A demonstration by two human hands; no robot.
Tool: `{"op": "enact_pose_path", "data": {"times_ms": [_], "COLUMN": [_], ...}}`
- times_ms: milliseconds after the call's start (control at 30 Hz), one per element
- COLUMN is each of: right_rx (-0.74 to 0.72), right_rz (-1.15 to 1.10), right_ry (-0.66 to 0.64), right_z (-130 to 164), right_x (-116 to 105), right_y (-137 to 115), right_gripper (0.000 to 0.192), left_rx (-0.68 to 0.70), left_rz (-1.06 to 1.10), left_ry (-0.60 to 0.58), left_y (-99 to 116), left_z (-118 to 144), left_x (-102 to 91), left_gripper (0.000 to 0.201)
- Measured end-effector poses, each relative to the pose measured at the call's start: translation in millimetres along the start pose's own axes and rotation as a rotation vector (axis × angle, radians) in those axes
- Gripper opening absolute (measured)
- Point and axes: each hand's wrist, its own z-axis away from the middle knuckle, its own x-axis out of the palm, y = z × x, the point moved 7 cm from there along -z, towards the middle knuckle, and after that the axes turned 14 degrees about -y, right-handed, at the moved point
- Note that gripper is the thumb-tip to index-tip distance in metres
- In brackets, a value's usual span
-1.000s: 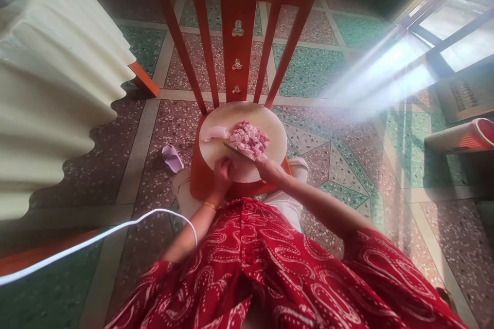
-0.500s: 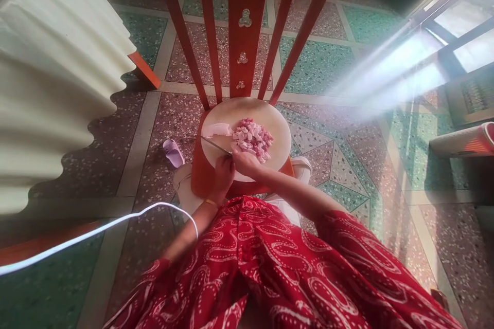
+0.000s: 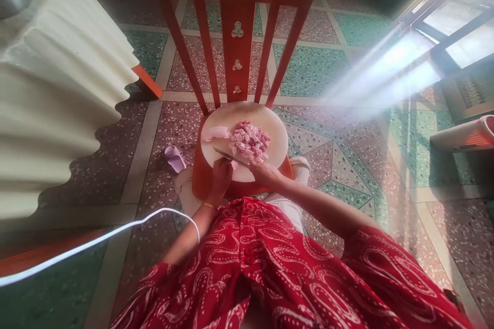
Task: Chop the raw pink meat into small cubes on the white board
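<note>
Pale, round cutting board (image 3: 270, 126) is seen resting on an orange chair (image 3: 236, 36); a heap of diced pink meat (image 3: 249, 141) is carried at its middle, with an uncut pale strip (image 3: 214, 132) just left of it. A knife (image 3: 227, 154) is gripped by the right hand (image 3: 265, 174), fingers closed around the handle, blade laid at the heap's near edge. The left hand (image 3: 219, 177) is curled beside the blade; whether anything is pinched cannot be told. No legible writing is shown.
</note>
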Motion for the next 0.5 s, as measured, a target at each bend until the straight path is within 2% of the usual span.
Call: {"op": "enact_pose_path", "data": {"times_ms": [167, 400, 500], "right_rx": [-0.018, -0.081, -0.101], "right_rz": [0.003, 0.029, 0.048], "right_ry": [0.012, 0.038, 0.025], "right_z": [-12, -57, -49], "right_x": [5, -19, -12], "right_y": [-11, -54, -42], "right_gripper": [0.026, 0.036, 0.033], "left_rx": [0.000, 0.034, 0.032], "left_rz": [0.016, -0.019, -0.017], "left_ry": [0.014, 0.012, 0.030], "left_y": [-3, -13, -13], "left_z": [0, -3, -1], "left_x": [2.3, 12.5, 11.1], "left_gripper": [0.009, 0.010, 0.010]}}
